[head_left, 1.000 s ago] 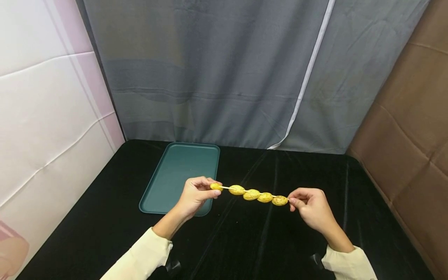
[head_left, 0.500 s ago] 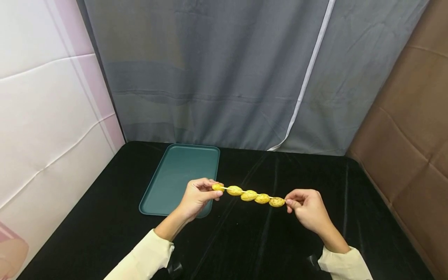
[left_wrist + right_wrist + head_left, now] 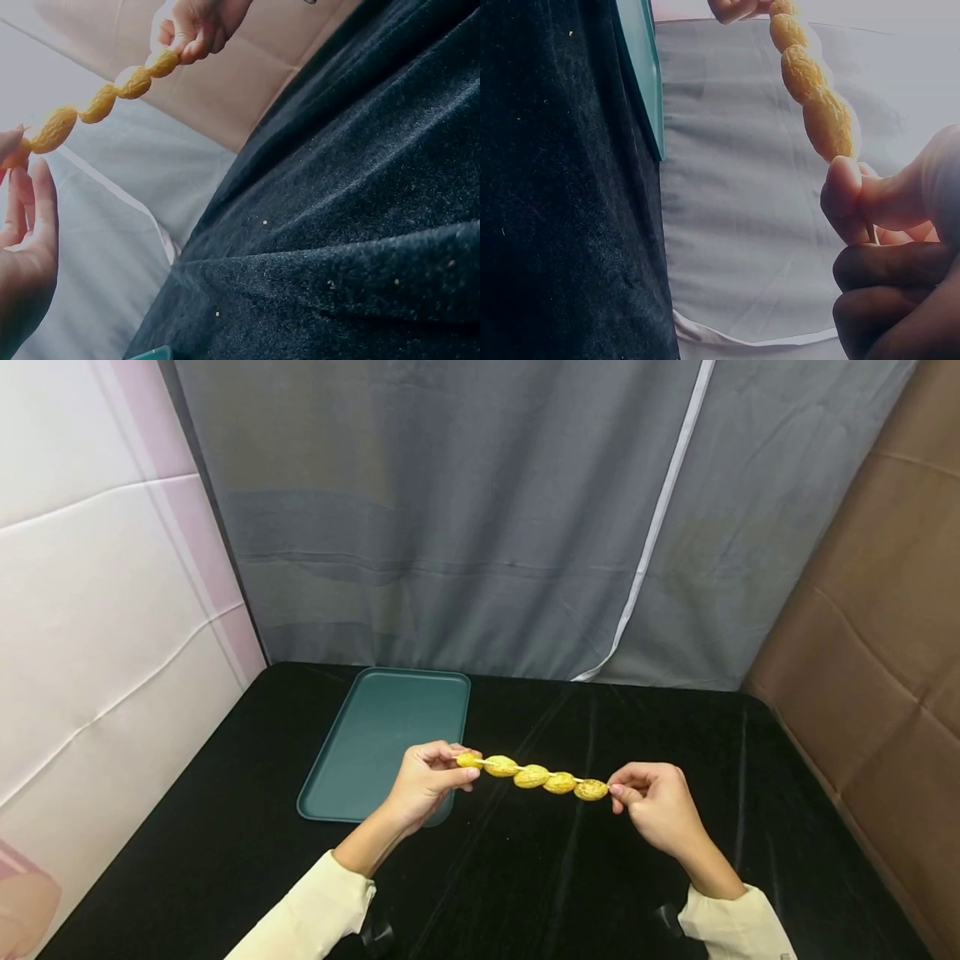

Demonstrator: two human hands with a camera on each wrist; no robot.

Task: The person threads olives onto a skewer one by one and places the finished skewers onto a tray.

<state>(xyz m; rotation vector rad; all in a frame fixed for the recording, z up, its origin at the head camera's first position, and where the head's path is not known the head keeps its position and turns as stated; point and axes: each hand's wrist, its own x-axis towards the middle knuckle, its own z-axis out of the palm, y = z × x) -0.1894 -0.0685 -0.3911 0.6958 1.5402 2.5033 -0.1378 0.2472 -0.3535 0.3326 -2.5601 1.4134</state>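
Note:
Several yellow, wrinkled oval pieces that look like small potatoes are threaded on a thin pale skewer, held in the air slightly tilted down to the right. My left hand pinches the leftmost potato between thumb and fingers. At the other end, my right hand pinches the skewer just beyond the last potato. The right wrist view shows the stick's end coming out below the thumb and finger, under the nearest potato. From the left wrist, the row of potatoes runs up toward the right hand.
A dark green tray lies on the black cloth-covered table, behind and left of the hands. A grey curtain hangs at the back. Light panels stand at the left, a brown one at the right.
My right hand has shifted a little to the left, with the row of potatoes. The bare stretch of skewer beside the leftmost potato has become shorter. My left hand has barely moved.

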